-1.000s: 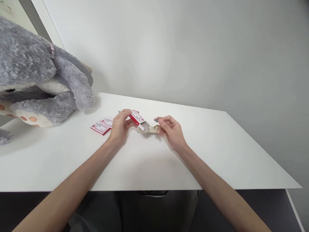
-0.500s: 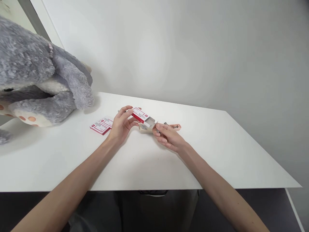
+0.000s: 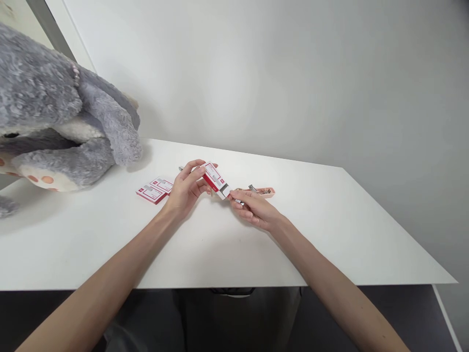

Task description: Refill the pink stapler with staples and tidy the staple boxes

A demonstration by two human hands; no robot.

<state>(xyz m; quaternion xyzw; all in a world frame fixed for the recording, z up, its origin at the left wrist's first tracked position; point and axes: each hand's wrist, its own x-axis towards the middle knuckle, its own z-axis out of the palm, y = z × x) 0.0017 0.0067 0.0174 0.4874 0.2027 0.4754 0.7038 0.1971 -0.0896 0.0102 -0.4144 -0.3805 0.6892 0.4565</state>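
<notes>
A small red-and-white cardboard box (image 3: 215, 179), which looks like a staple box, is tilted down to the right with its end open. My left hand (image 3: 185, 190) is closed round its upper left end. At the open end, the thumb and fingers of my right hand (image 3: 252, 208) are pinched, with a shiny metal strip (image 3: 241, 202), seemingly staples, between them. My right fingertips touch the box's end flap. Behind my right hand lies an open pink stapler (image 3: 267, 191), its metal parts raised. Something tan beneath the box is mostly hidden.
More red-and-white boxes (image 3: 152, 192) lie side by side left of my left hand. A large grey plush toy (image 3: 73, 112) fills the table's left end. The white table (image 3: 330, 234) meets a plain wall (image 3: 274, 88) behind.
The box has tipped further down to the right, and its open end now meets my right fingertips. The tan piece below it is now more hidden. Both hands stay nearly in place.
</notes>
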